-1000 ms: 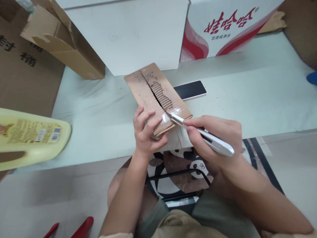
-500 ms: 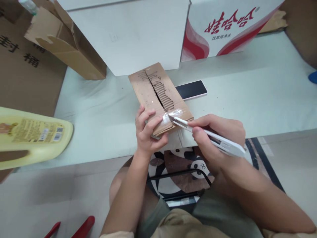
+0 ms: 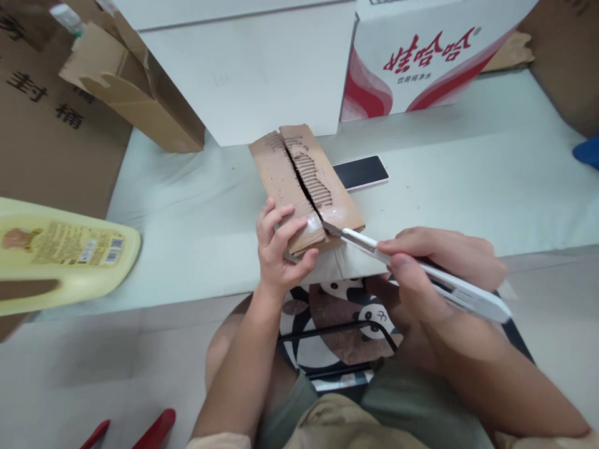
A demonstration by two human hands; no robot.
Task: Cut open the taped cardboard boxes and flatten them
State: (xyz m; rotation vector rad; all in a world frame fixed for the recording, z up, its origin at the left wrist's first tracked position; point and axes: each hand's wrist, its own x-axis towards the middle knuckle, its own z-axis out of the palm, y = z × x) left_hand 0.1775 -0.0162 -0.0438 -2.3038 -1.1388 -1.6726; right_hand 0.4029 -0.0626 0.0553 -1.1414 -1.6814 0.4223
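Note:
A small brown cardboard box [image 3: 281,181] lies on the pale green table [image 3: 196,212], slit lengthwise with torn corrugation showing along the cut. My left hand [image 3: 279,249] grips the box's near left corner, fingers curled over the top. My right hand [image 3: 435,268] is closed on a white utility knife [image 3: 421,274]. Its blade tip sits at the near end of the slit, by the clear tape.
A black phone [image 3: 360,173] lies just right of the box. A large white box [image 3: 243,68] and a red-and-white printed carton [image 3: 421,56] stand behind. Brown cartons [image 3: 135,93] fill the left. A yellow jug [image 3: 56,255] lies at the left edge.
The knife and my right hand have drawn back toward me and to the right along the slit. The cut through the near tape has opened wider. My left hand stays on the box.

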